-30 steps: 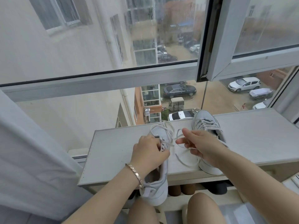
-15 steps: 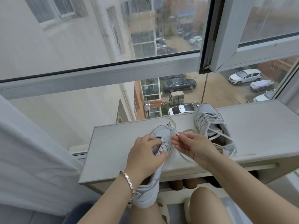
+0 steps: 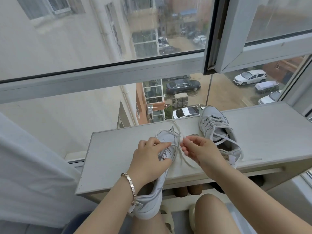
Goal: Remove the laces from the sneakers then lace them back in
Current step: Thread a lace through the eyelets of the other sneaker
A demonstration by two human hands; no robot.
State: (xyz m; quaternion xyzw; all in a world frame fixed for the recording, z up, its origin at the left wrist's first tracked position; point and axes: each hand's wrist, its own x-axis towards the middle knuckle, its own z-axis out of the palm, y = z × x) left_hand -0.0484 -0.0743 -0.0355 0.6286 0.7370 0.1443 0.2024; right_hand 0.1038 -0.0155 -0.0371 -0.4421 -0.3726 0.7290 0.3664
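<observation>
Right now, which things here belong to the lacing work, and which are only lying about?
In the job: near sneaker, gripped by the left hand; its lace, pinched by the right hand; far sneaker, on the shelf.
Lying about: curtain; bracelet; brown things under the shelf.

One white sneaker [image 3: 158, 181] overhangs the ledge, lace [image 3: 179, 149] loosened; the other sneaker [image 3: 217, 130] lies laced beside it

The left hand [image 3: 148, 159] covered the eyelet rows of the near white low-top sneaker [image 3: 152, 205]. The right hand [image 3: 200, 149] concealed part of the white flat lace [image 3: 184, 159]. Brown rounded objects [image 3: 181, 191] beneath the pale grey shelf [image 3: 109, 157] were unidentifiable.
</observation>
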